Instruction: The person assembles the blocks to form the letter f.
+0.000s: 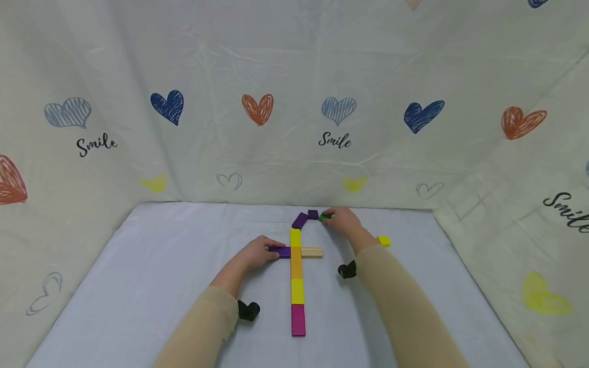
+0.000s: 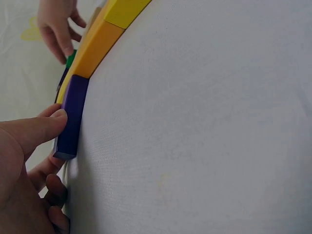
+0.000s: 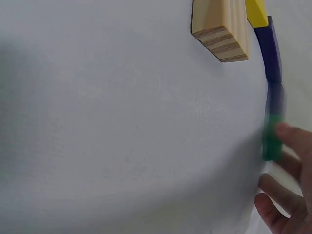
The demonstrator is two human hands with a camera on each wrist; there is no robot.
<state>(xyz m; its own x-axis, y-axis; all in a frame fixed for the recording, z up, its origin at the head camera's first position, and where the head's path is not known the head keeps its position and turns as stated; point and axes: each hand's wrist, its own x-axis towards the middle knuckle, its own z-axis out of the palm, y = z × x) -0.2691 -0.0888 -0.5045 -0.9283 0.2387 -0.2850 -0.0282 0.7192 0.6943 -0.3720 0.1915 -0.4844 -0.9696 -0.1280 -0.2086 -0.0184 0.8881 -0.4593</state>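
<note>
My left hand (image 1: pixel 258 252) grips a purple block (image 2: pixel 75 114) between thumb and fingers; the block lies flat, its far end against the orange block (image 1: pixel 296 262). At the back, the right hand (image 1: pixel 342 221) pinches a green block (image 3: pixel 272 138), blurred in the right wrist view. That block touches a small purple block (image 1: pixel 313 214), which adjoins a tilted purple block (image 1: pixel 300 220). Below this curve runs a straight column: a yellow block (image 1: pixel 295 237), the orange one, another yellow block (image 1: pixel 297 291) and a magenta block (image 1: pixel 298 320). A natural wood block (image 1: pixel 312 252) sticks out rightward from the column.
A loose yellow block (image 1: pixel 384 240) lies right of the right forearm. Dark wrist cameras (image 1: pixel 249 311) hang beside both sleeves. A white cloth covers the table (image 1: pixel 184 286), and a heart-printed curtain (image 1: pixel 294 66) rises right behind its back edge.
</note>
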